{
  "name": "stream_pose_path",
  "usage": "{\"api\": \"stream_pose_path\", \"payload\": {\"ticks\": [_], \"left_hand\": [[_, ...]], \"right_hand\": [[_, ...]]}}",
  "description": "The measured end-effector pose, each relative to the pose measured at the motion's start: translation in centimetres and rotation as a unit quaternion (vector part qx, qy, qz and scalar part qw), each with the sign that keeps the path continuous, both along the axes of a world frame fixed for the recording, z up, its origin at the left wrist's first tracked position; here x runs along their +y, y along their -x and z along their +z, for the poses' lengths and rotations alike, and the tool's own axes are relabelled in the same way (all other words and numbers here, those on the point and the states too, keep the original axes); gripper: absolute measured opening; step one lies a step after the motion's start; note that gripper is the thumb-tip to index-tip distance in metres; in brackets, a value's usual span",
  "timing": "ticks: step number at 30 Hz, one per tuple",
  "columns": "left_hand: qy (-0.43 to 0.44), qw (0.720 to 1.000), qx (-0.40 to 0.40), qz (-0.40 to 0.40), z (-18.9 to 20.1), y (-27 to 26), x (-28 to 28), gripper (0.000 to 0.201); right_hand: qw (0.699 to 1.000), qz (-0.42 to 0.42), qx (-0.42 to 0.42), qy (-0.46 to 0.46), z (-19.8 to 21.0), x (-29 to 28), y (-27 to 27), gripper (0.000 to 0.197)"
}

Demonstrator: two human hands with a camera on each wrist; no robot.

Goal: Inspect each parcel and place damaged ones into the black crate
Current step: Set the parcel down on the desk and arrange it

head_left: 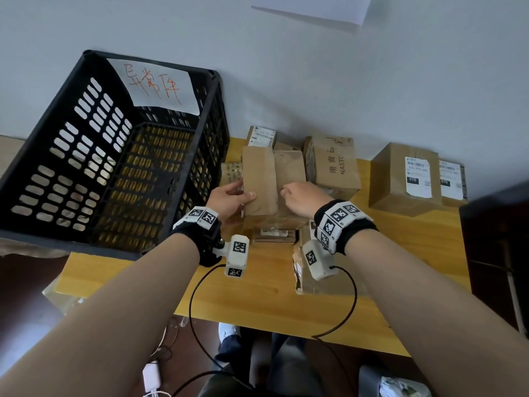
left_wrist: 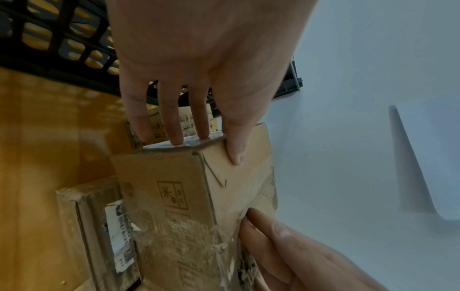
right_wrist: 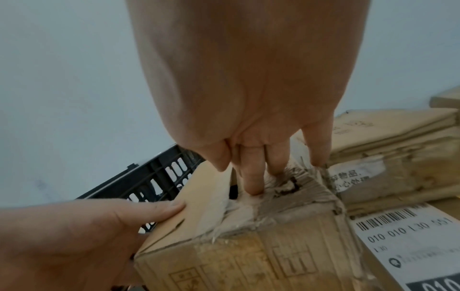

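The cardboard parcel [head_left: 269, 179] sits between both hands at the middle of the yellow wooden table [head_left: 257, 296], its long axis running away from the person toward the pale wall [head_left: 372, 81], with the torn, taped near end facing the person. The left hand [head_left: 229, 200] grips the parcel's left side: its thumb lies flat on the top face and the other fingers [left_wrist: 174, 118] reach straight down over the far left edge. The right hand [head_left: 300, 196] rests on the top near the middle seam, with the fingertips [right_wrist: 251, 177] pressing into the crumpled, ripped flap area; whether they pinch anything there cannot be told. The black crate [head_left: 114, 167] stands just left of the parcel, tilted with its open mouth toward the person, a white paper sign [head_left: 157, 87] with red handwriting on its back wall; its right wall is close to the left hand. More boxes crowd the parcel: a printed carton [head_left: 332, 164] just to its right, a labelled box [head_left: 262, 137] behind it by the wall, flatter parcels [head_left: 274, 232] under and in front of it, and two boxes with white shipping labels [head_left: 418, 176] well apart at the right. Bare tabletop lies in front toward the near edge.
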State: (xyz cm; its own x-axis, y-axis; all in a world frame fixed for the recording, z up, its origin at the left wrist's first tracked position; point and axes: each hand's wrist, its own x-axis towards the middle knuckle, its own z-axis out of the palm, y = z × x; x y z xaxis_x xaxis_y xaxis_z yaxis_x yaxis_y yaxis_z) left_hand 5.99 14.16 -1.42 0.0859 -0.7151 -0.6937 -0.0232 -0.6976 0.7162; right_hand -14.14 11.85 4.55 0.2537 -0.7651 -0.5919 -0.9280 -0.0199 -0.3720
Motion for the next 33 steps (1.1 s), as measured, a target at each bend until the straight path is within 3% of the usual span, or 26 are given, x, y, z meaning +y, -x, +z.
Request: {"api": "stream_pose_path", "payload": {"ticks": [3,6,9,12,16,18,22,25,27,30,33], "left_hand": [[-0.044,0.999,0.019,0.001,-0.2,-0.5,0.1,0.065],[-0.056,0.997,0.052,0.014,-0.8,-0.6,0.5,0.054],[-0.057,0.994,0.074,0.056,-1.9,-0.2,1.4,0.051],[-0.080,0.993,0.068,0.053,-3.4,0.5,2.0,0.070],[-0.121,0.988,0.091,0.031,-3.0,0.3,2.5,0.119],[-0.104,0.987,0.121,0.032,-1.6,-0.2,2.6,0.104],[-0.030,0.980,0.162,0.111,0.6,-0.9,1.6,0.037],[0.034,0.984,0.141,0.104,1.0,-0.8,0.8,0.024],[0.053,0.988,0.113,0.090,0.7,-0.5,0.3,0.029],[0.045,0.992,0.099,0.069,0.1,0.1,0.0,0.039],[0.034,0.993,0.096,0.058,-0.1,0.6,-0.1,0.057]], "right_hand": [[0.997,-0.040,-0.067,0.016,0.4,0.0,0.9,0.042],[0.964,-0.170,-0.183,0.096,0.5,-0.1,1.8,0.035],[0.947,-0.237,-0.197,0.085,0.3,0.0,1.8,0.042],[0.943,-0.258,-0.209,0.029,-1.0,0.4,1.3,0.050],[0.924,-0.300,-0.234,0.026,-1.5,0.5,1.3,0.047],[0.905,-0.337,-0.260,0.009,-1.7,0.5,1.6,0.046],[0.879,-0.385,-0.278,-0.039,-0.7,0.5,1.4,0.059],[0.875,-0.386,-0.274,-0.104,-0.3,0.6,1.1,0.078],[0.884,-0.363,-0.270,-0.116,0.2,0.6,1.1,0.080],[0.925,-0.286,-0.247,-0.021,2.1,1.1,0.9,0.056],[0.954,-0.205,-0.216,0.044,3.4,1.2,0.2,0.053]]}}
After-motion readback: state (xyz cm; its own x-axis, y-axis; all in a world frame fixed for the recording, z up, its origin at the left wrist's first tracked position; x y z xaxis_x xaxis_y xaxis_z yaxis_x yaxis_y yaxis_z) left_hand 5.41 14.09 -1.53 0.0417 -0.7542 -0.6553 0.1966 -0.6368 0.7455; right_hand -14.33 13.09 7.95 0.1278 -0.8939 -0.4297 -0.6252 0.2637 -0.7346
